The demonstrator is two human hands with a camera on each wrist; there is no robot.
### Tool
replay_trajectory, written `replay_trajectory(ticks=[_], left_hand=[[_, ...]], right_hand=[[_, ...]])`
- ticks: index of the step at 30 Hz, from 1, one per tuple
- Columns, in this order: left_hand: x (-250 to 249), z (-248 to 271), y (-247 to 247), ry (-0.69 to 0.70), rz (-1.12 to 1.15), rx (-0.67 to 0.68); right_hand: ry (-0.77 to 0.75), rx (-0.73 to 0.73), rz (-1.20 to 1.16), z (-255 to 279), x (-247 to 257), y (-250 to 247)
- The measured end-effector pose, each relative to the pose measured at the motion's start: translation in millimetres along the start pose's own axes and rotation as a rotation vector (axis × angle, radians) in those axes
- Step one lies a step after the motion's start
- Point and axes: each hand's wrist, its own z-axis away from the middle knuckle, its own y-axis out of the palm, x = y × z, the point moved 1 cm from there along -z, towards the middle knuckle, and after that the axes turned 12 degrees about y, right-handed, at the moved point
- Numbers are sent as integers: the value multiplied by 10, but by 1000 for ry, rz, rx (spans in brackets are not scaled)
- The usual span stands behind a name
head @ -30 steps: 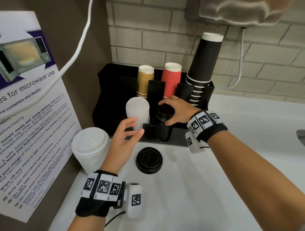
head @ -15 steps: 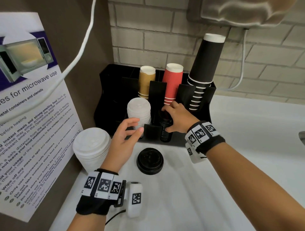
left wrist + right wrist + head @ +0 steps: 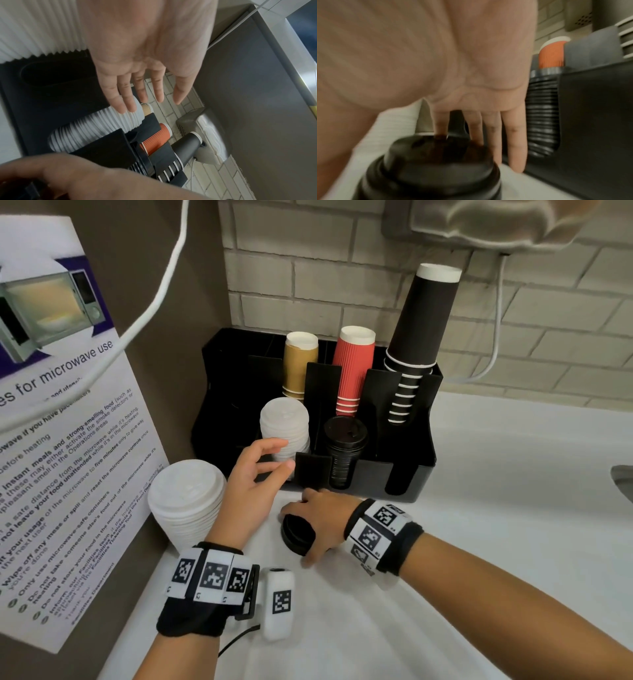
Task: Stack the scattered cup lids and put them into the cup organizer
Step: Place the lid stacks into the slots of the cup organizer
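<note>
I find my right hand (image 3: 320,520) lowered over the loose black lid (image 3: 297,534) on the white tabletop (image 3: 479,542), just in front of the cup organizer (image 3: 416,474). Its fingers (image 3: 515,142) reach down past the lid's far rim and the thumb sits at the near side; the head view suggests a grip, but the right wrist view is blurred, and I cannot tell whether the hand has closed on the lid or merely rests against it.

My left hand (image 3: 255,477) hovers with fingers spread and relaxed, holding nothing (fingertips near the white lid stack (image 3: 285,428) in the organizer's front left slot; contact not confirmed).

The black lid stack (image 3: 344,453) stands in the front middle slot, beside the white one. Behind them, upside down in the rear slots: gold cups (image 3: 300,364), red cups (image 3: 352,371) and tall black cups (image 3: 423,337).

A larger pile of white lids (image 3: 186,503) stands on the tabletop left of the left hand, against a panel bearing a microwave notice (image 3: 68,440). A white cable (image 3: 147,316) crosses that panel. The brick wall (image 3: 308,268) runs behind the organizer.
</note>
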Motion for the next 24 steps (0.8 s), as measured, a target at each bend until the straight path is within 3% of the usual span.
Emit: replay_trajectory(ticks=[8,12,15,18,24], left_hand=[[-1,5,-15,3,-6,-4],[-29,2,-54,-2,27,1],[-40,44,-27,-46,151,183],[-53,79,83,-30,241,333],[-78,90,105,31,332,368]], right_hand=[[33,40,-73,-98,-41,4],[-61,-113,-563,170,-314,-278],[-187,-238,-1032,450,-429,-403],[-222,-315,-1154,659,-361,-379],[-236,-408,-1280,806,-319,-240]])
